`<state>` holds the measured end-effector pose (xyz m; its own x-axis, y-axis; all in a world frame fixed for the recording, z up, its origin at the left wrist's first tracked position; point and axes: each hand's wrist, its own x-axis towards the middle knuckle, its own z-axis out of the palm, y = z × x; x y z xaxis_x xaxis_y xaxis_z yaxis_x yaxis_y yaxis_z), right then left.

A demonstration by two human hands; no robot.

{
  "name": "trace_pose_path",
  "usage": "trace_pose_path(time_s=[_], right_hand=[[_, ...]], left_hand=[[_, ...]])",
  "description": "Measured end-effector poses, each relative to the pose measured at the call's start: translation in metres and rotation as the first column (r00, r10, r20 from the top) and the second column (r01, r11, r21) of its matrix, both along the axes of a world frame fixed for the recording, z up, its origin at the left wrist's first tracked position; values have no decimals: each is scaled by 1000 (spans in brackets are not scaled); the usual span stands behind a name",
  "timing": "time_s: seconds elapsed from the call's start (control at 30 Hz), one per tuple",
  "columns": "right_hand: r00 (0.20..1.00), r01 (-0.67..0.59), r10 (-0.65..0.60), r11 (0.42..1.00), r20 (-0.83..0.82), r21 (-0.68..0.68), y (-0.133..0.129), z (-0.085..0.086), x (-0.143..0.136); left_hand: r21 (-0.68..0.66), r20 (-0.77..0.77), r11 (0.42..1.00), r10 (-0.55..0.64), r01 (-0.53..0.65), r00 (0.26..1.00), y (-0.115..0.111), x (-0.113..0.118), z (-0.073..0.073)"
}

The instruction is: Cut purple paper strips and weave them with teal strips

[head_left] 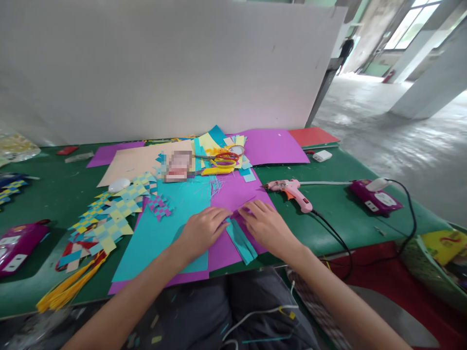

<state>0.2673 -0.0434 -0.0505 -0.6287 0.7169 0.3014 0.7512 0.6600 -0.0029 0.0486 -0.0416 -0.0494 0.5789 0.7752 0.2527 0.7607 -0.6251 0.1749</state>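
A small bundle of teal paper strips [241, 241] lies slanted on the purple paper sheet [229, 194], in front of my body. My left hand [205, 228] is closed, its fingertips pinching the far end of the strips from the left. From the right, my right hand [265, 224] bends its fingers over the same end, thumb tucked under. A thin purple edge shows between the fingertips; the fingers partly hide it. Left of my left hand, a small purple-and-blue woven paper piece [159, 207] rests on a teal sheet [146, 243].
A pink glue gun [290, 190] lies to the right, its cord running toward a purple power strip [377, 197]. Red-handled scissors [222, 156] and a yellow-handled cutter [219, 170] are behind the hands. Woven paper fish shapes [120, 206] with yellow tassels [75, 284] lie left.
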Motion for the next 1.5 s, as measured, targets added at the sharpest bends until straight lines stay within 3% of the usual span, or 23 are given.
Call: trace_pose_path(time_s=[0.17, 0.47, 0.83, 1.2, 1.5], right_hand=[[999, 30, -30, 999, 26, -16, -5, -8, -4], [997, 42, -42, 999, -57, 1, -6, -6, -4], [969, -221, 211, 973, 131, 68, 19, 5, 0], [974, -206, 204, 979, 100, 8, 23, 3, -4], [952, -241, 234, 970, 198, 15, 22, 10, -9]], left_hand=[[26, 7, 999, -33, 33, 999, -3, 2, -1], [24, 32, 995, -93, 92, 995, -3, 2, -5], [-20, 101, 993, -113, 116, 988, 1, -1, -2], [-15, 81, 991, -132, 134, 988, 2, 0, -1], [15, 43, 990, -142, 142, 989, 1, 0, -1]])
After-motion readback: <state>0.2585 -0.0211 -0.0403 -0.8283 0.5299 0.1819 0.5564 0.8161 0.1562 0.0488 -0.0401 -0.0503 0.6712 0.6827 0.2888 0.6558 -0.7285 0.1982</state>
